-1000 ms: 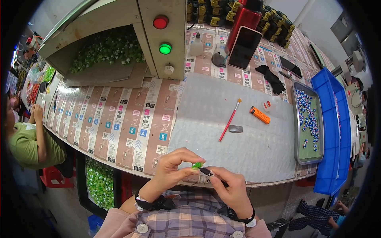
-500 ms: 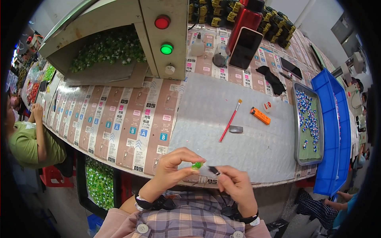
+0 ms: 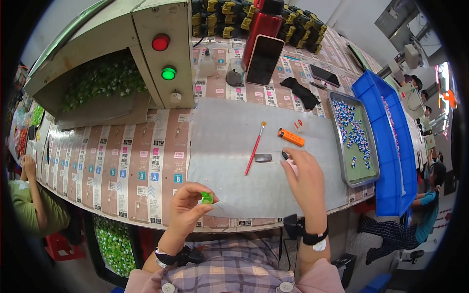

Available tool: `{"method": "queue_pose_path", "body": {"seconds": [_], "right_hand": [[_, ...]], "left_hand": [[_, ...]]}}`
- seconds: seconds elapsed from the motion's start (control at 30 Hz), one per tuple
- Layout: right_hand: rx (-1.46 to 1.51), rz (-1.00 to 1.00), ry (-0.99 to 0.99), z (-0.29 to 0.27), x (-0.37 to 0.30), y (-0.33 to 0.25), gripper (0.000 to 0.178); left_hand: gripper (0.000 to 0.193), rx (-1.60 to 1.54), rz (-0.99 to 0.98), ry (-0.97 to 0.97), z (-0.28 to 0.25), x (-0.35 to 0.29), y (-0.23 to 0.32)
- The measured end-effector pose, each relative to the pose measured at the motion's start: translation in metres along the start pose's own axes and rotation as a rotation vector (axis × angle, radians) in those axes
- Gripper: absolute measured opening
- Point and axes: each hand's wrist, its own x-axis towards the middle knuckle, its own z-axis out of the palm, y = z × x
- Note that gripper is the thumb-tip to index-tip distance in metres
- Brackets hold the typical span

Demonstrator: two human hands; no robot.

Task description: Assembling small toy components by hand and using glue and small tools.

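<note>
My left hand (image 3: pixel 188 207) pinches a small, shiny green piece (image 3: pixel 207 197) between thumb and fingertips, just over the near edge of the grey mat (image 3: pixel 229 190). My right hand (image 3: pixel 307 178) is stretched out over the mat's right half, its fingers closed round a small tool with a black end (image 3: pixel 285 155); the rest of the tool is hidden. Close to those fingers lie an orange, flat-sided object with a dark end (image 3: pixel 291 137) and a small dark grey flat piece (image 3: pixel 263 157). A red-handled brush (image 3: pixel 255 149) rests left of them. Behind stands a small clear pot (image 3: pixel 298 125).
At right are a metal tray (image 3: pixel 364 178) of small blue, white and red pieces and a blue bin (image 3: pixel 391 195). A machine housing (image 3: pixel 168 49) stands at left, green pieces inside. Farther back are a propped phone (image 3: pixel 264 61), red bottle (image 3: pixel 266 24) and black cloth (image 3: pixel 300 93).
My right hand has moved away from the green piece, forward and right across the mat, with the black-ended tool. My left hand still holds the green piece. The view has shifted to the right.
</note>
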Motion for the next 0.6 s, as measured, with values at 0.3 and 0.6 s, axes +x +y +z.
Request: {"method": "queue_pose_path", "body": {"seconds": [0.3, 0.6], "right_hand": [[-0.256, 0.039, -0.249, 0.093, 0.052, -0.006, 0.025], [1.24, 0.279, -0.404, -0.002, 0.025, -0.03, 0.026]], "left_hand": [[0.027, 0.04, 0.003, -0.005, -0.001, 0.0, 0.003], [0.028, 0.232, 0.038, -0.007, -0.003, 0.007, 0.006]]}}
